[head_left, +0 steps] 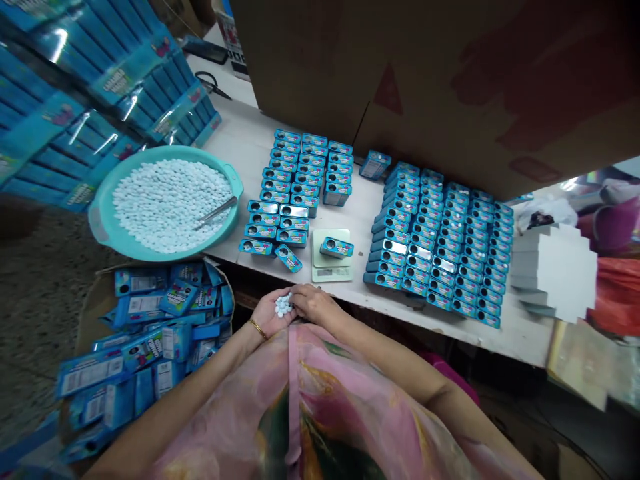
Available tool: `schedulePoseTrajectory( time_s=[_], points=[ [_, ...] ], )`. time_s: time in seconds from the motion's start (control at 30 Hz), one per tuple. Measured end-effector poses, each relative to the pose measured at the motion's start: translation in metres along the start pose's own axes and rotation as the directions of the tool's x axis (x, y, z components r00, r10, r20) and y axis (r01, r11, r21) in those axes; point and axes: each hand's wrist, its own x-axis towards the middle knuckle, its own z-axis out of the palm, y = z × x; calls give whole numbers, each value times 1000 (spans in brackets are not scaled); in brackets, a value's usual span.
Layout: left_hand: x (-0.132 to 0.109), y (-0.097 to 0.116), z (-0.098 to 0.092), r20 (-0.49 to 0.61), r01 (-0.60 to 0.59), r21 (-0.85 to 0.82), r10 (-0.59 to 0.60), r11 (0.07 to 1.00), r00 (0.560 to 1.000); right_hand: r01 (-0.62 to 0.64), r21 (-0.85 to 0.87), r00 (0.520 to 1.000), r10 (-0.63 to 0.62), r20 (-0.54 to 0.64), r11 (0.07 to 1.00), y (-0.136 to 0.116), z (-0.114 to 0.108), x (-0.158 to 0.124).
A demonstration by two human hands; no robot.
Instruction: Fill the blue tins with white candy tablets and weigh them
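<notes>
Your left hand, a gold bangle at its wrist, cups a small pile of pale blue tablets in a narrow hollow, just off the front edge of a white worktable. Your right hand curves close above, touching the left and partly covering the pile; whether its fingers grip any tablets, you cannot tell from this view. Straight ahead, near both hands, a blue tin lies on a small digital scale. Left of the scale stand rows of blue tins, the closest lying with round openings showing, and a larger block of matching tins fills the table to its right. Up the table to your left, a teal plastic basin holds a broad heap of loose tablets, with steel tongs resting across them. Below that side of the table, a carton overflows with blue printed packets. Scissors lie at the far end of the table, a large cardboard box looms over the far side, and a stack of white card sits at the right end.
</notes>
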Motion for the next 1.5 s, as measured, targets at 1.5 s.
schedulePoseTrajectory(
  time_s=[1.5],
  points=[
    [-1,-8,-4,-20,-19,86,21,996,1000,-74,-196,991,95,98,978,-6,-5,-6]
  ],
)
